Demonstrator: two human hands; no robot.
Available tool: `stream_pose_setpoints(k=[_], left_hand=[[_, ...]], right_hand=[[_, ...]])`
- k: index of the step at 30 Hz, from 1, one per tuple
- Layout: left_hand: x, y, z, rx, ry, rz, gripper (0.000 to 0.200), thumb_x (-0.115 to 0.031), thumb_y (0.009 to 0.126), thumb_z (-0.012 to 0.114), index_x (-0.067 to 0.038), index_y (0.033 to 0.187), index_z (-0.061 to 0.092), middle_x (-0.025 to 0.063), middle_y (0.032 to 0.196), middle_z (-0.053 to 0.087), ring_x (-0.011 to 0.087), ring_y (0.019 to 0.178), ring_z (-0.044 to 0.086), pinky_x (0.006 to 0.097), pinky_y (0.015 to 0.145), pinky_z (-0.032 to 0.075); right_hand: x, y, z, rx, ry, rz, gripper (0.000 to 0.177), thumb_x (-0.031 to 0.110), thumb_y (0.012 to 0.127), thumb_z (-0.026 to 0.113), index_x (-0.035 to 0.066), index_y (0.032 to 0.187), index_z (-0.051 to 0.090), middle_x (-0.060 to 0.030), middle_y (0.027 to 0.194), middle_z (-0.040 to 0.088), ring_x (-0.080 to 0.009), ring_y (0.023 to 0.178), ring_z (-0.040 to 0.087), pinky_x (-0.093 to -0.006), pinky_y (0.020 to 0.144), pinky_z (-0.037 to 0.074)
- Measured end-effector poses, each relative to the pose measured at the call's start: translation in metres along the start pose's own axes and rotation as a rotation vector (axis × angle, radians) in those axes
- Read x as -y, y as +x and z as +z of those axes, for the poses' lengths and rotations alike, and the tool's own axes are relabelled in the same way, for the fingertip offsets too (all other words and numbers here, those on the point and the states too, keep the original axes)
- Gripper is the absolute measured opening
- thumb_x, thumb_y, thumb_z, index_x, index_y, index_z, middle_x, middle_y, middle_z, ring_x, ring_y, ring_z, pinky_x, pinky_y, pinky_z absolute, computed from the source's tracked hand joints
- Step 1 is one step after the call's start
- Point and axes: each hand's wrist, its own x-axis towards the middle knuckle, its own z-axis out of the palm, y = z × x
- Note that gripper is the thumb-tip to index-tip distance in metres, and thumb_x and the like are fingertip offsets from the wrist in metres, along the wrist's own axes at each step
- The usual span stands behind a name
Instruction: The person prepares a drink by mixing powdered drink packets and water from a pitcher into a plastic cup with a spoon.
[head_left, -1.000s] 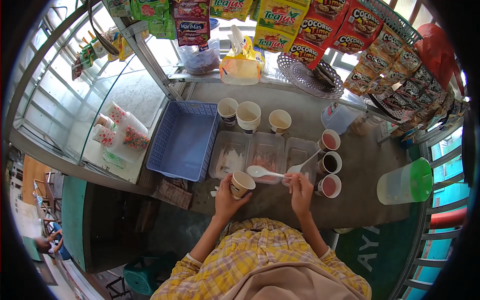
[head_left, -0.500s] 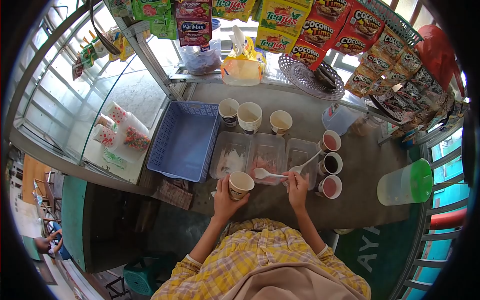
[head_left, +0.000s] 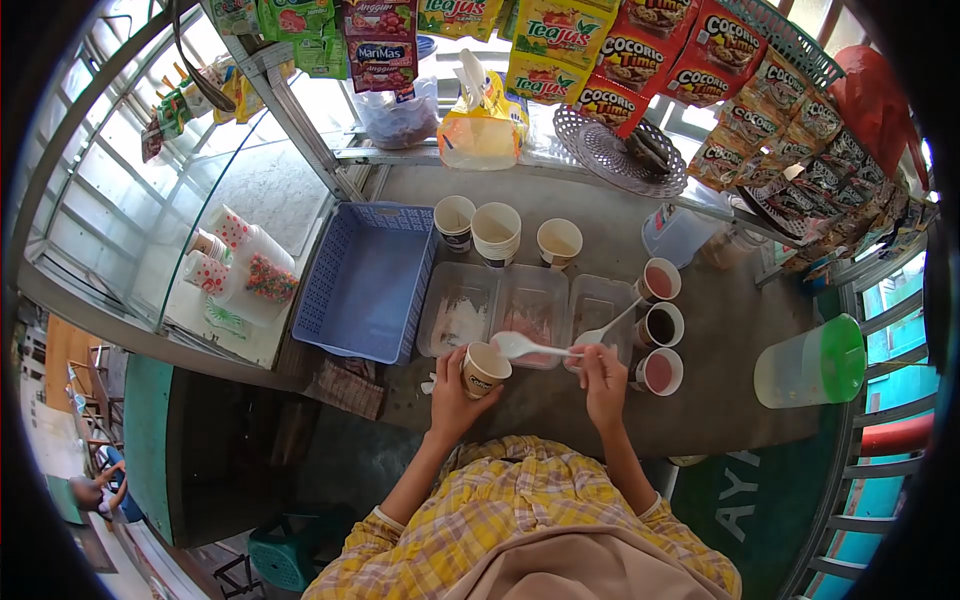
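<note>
My left hand (head_left: 457, 402) is wrapped round a paper cup (head_left: 482, 378), tilted a little toward the spoon. Between the fingers of my right hand (head_left: 602, 380) is the handle of a white spoon (head_left: 545, 350); its bowl is right at the cup's rim. Just beyond lie three clear plastic containers: one with white powder (head_left: 462, 322), a middle one with pinkish powder (head_left: 530, 312), and a right one (head_left: 590, 290) with another white spoon (head_left: 612, 322) resting in it. To the right stand two cups of pink drink (head_left: 659, 372) and a cup of dark drink (head_left: 661, 327).
A blue basket (head_left: 368, 352) stands left of the containers. Behind them are a stack of paper cups (head_left: 496, 235) and single cups (head_left: 559, 243). A green-lidded pitcher (head_left: 800, 375) is at the right. Drink sachets (head_left: 560, 45) hang overhead.
My right hand has lifted the spoon from over the middle container and brought its bowl to the cup's rim. The cup has shifted slightly right and tipped toward the spoon.
</note>
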Motion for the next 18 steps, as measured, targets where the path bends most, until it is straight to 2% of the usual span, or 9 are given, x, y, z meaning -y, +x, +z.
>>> stream_pose_setpoints(k=[3, 5, 9, 14, 18], left_hand=[[-0.001, 0.0, 0.0, 0.006, 0.002, 0.005, 0.082, -0.024, 0.066, 0.085, -0.005, 0.131, 0.04, 0.0183, 0.121, 0.049, 0.037, 0.106, 0.057, 0.0439, 0.083, 0.051], [0.002, 0.0, 0.001, 0.0, 0.002, 0.033, 0.083, -0.024, 0.066, 0.085, -0.004, 0.131, 0.038, 0.0193, 0.12, 0.052, 0.0373, 0.106, 0.058, 0.0435, 0.083, 0.051], [0.008, -0.005, 0.005, 0.001, -0.1, -0.032, 0.083, -0.023, 0.066, 0.085, -0.002, 0.13, 0.036, 0.0206, 0.115, 0.058, 0.0371, 0.102, 0.062, 0.0424, 0.083, 0.051], [0.002, -0.004, 0.004, -0.02, -0.107, -0.025, 0.084, -0.024, 0.066, 0.086, -0.001, 0.13, 0.036, 0.0209, 0.113, 0.06, 0.0371, 0.1, 0.063, 0.0425, 0.083, 0.051], [0.004, -0.005, 0.003, -0.023, -0.089, -0.041, 0.086, -0.026, 0.065, 0.086, 0.0, 0.129, 0.036, 0.0212, 0.113, 0.059, 0.0372, 0.101, 0.062, 0.0429, 0.084, 0.05]], right_hand=[[0.014, -0.004, 0.006, 0.15, -0.179, -0.095, 0.028, 0.021, 0.101, 0.049, 0.0, 0.098, 0.067, -0.0016, 0.076, 0.066, -0.0013, 0.052, 0.042, -0.0201, 0.046, 0.03], [0.01, -0.003, 0.005, 0.077, -0.119, -0.059, 0.027, 0.021, 0.101, 0.05, 0.001, 0.098, 0.067, -0.0009, 0.075, 0.065, -0.0017, 0.053, 0.042, -0.0201, 0.046, 0.031], [-0.002, 0.002, 0.0, -0.06, -0.045, 0.005, 0.027, 0.022, 0.1, 0.051, 0.002, 0.097, 0.068, -0.0009, 0.073, 0.065, -0.0038, 0.053, 0.045, -0.0223, 0.048, 0.034], [-0.027, 0.007, -0.005, -0.04, -0.391, -0.021, 0.028, 0.022, 0.1, 0.051, 0.0, 0.095, 0.067, -0.0024, 0.07, 0.064, -0.0058, 0.056, 0.047, -0.025, 0.052, 0.036], [-0.045, 0.005, 0.0, -0.012, -0.369, 0.007, 0.03, 0.023, 0.101, 0.049, -0.001, 0.095, 0.067, -0.0016, 0.07, 0.064, -0.0029, 0.048, 0.044, -0.0183, 0.049, 0.034]])
